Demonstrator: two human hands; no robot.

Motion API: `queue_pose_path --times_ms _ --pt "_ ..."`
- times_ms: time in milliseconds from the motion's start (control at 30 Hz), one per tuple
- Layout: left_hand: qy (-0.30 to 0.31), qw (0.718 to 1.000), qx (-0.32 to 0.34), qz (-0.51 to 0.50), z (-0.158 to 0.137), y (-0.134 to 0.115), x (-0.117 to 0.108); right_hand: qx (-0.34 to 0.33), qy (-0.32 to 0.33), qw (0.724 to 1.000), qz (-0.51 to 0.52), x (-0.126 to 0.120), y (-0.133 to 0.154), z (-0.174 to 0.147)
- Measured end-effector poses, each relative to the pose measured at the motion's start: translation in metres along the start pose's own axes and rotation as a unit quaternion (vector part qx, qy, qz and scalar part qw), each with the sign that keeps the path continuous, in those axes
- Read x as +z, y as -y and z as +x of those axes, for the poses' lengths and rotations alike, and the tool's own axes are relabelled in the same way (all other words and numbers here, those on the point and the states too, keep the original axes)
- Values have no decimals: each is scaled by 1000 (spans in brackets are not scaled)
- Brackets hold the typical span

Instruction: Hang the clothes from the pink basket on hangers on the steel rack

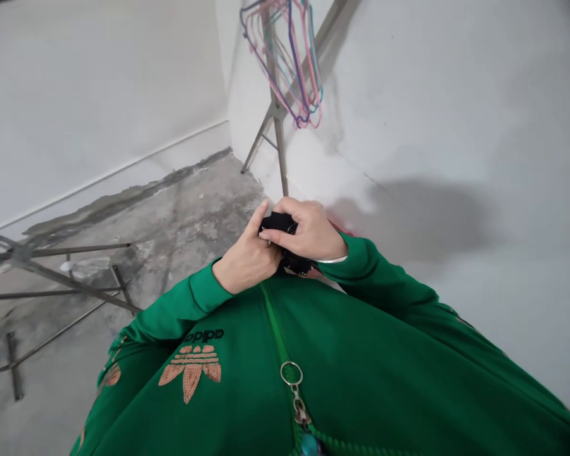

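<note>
Material [279, 221], black and glossy in places, is bunched between the two hands just in front of the green jacket [237, 316]; whether it is cloth or something else, I cannot tell. The left hand [249, 256] holds it from the side, index finger pointing up along its edge, while the right hand [313, 227] curls over it from above, thumb laid across the front — so both are grasping it, and neither is loose. Handling it well seems to call for one steady hand and one working hand: let the left keep the folds gathered while the right thumb and fingers do the finer adjusting. A light pinch should serve better than a squeeze, as a slick surface could slip. Keeping it clear of the zip ring [291, 373] would avoid snags — the hangers [292, 50] hang well apart, up against the metal stand [276, 113].
</note>
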State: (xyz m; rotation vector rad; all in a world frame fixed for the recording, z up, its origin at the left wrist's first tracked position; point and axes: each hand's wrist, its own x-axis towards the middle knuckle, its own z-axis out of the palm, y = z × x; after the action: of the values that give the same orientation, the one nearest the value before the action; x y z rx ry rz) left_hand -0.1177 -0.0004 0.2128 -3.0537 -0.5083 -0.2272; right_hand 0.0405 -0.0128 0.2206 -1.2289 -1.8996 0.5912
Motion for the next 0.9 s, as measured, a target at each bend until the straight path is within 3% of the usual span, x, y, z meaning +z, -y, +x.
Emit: queue_pose_path --times_ms 167,267,367,467,600,733,800,900 --pt "-61 998 -23 -26 -24 5 -3 -1 30 998 52 2 3 7" --pt "-159 983 -86 -29 -45 18 -7 2 79 983 164 -8 8 19" --pt "-231 950 -164 -128 -57 33 -2 -32 145 952 269 -19 24 34" --pt "-198 918 -152 -308 -58 45 14 -90 216 921 311 -25 50 49" --pt "-193 824 -222 -484 -73 62 23 -140 258 905 307 -24 73 67" --pt "-280 776 -318 -468 -120 83 -6 -144 186 943 234 -20 71 86" --pt "-319 768 -356 -426 -144 90 -28 -151 156 960 174 -16 64 96" --pt "-326 774 -435 -324 -166 93 -58 -191 150 968 66 -3 51 108"
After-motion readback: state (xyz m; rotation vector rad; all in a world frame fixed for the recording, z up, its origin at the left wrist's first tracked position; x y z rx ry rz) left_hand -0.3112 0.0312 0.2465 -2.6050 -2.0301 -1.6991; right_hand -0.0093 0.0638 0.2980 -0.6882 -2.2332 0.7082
